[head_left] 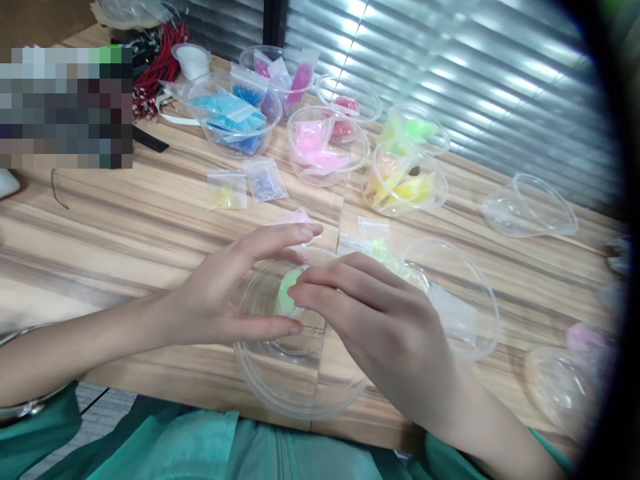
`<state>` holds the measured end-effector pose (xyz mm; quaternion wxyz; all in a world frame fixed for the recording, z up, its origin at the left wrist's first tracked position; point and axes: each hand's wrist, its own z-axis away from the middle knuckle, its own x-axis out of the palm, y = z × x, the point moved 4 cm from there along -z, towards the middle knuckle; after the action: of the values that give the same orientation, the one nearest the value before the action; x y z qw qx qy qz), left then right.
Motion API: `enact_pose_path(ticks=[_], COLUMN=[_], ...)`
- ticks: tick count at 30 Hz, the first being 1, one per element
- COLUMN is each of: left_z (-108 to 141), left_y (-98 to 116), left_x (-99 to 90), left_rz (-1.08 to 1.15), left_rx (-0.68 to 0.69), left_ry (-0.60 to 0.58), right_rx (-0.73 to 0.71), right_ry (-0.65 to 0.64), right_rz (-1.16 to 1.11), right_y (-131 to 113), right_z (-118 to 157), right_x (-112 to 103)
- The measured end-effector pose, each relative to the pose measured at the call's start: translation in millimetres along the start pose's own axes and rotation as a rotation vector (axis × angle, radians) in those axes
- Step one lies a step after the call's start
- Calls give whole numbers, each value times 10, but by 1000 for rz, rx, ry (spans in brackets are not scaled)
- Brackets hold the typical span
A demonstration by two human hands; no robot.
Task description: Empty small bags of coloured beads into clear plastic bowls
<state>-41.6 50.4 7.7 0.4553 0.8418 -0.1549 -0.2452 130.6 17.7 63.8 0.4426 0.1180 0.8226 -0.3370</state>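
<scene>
My right hand pinches the edge of a small clear bag with pale green contents. Its thumb and fingertips meet at the bag's right side. My left hand is open beside the bag, thumb and fingers spread to either side of it. Below both hands stands a clear round plastic bowl. Just beyond the right hand, small zip bags with light green pieces lie partly hidden. A pink bag shows behind the left fingertips.
Clear tubs hold blue bags, pink bags and yellow bags at the back. Two small zip bags, yellow and purple, lie mid-table. A clear lid rests at right. Red cords lie far left.
</scene>
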Motion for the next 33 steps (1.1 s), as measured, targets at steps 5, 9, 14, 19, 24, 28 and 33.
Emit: enact_pose_path(ticks=[5,9,14,19,24,28,33], left_z=[-1,-1,-9,-17,-14,-19,-29], left_y=[-17,-9,8,20,5,3,19], left_x=[2,0,5,0,3,1,-2], left_rz=[3,-16,8,-11,-42,-59,-43], left_rx=[-17,-19,-19,-13,-22,-30,-46], left_ry=[-15,-7,-10,-4,-7,-9,-12], right_rx=[44,109,79,111,272,245,105], right_ry=[-46,-6,5,-3,28,-98,-485], right_rz=[-77,-157,-163,-128,49,98,368], right_y=[45,50,-6,-14,68,109,79], right_z=[34,39,36,5,-3,55,145], right_x=[1,-17,3,-56,-161,-63,179])
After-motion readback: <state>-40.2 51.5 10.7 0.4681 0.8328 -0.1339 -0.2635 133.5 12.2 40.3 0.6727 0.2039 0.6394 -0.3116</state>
